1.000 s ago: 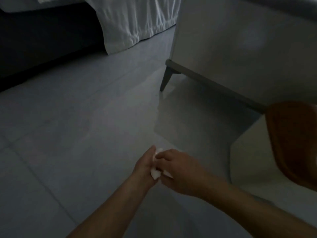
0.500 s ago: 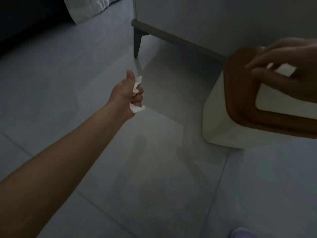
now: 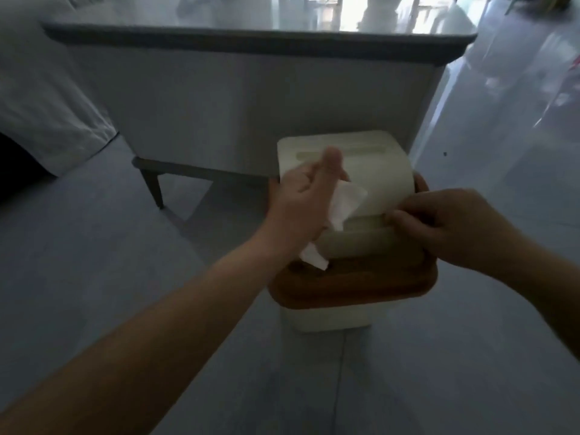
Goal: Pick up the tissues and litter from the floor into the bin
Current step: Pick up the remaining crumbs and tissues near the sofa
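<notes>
**Tissue held over open bin, lid lifted**

Head view: left hand is closed around a crumpled white tissue, thumb up, fingers curled on it. One end of the tissue sticks out to the right of the palm, another end hangs below the hand at the bin's brown rim. The hand sits just above the bin's left side, in front of the raised lid.

Right hand pinches the near edge of the cream lid, fingertips pressed on it, holding it tilted up and back. Hand is over the bin's right side.

The bin is cream-bodied with a brown band on top and stands on the grey tiled floor. Right behind it is a grey cabinet on dark legs with a glossy top. White bedding hangs at far left. Cannot tell what is inside the bin; the opening is hidden by the lid and hands.
</notes>
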`<state>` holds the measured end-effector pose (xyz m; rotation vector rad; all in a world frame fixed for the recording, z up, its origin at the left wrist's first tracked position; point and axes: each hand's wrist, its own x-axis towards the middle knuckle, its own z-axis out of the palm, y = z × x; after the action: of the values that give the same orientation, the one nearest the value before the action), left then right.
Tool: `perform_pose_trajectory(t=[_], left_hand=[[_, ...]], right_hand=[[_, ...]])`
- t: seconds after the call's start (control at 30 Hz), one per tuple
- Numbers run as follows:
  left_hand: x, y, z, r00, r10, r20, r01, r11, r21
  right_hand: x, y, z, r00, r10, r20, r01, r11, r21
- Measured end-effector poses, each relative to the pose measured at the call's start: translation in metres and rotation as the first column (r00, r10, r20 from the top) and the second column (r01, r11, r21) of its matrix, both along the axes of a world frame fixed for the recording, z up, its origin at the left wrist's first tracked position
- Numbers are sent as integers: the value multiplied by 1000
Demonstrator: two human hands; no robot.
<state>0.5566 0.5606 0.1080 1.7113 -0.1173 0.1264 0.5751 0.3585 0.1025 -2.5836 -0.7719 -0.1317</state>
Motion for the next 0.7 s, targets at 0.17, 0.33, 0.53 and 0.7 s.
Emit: perform_pose_trajectory(t=[0.17, 0.33, 0.53, 0.7], left_hand=[[16, -35, -34, 963, -217, 157, 15, 628, 778], [28, -27, -61, 971, -239, 7, 91, 396, 914], [23, -16, -48, 982, -188, 20, 52, 370, 928], [2, -7, -33, 964, -181, 196, -75, 522, 850]], right_hand=[[-3, -5, 0, 999, 15, 31, -15, 1000, 23], [-4, -8, -4, 999, -7, 35, 8, 1000, -24], [-1, 0, -2, 990, -18, 140, 11, 998, 54], [4, 3, -1, 972, -120, 201, 89, 983, 158]])
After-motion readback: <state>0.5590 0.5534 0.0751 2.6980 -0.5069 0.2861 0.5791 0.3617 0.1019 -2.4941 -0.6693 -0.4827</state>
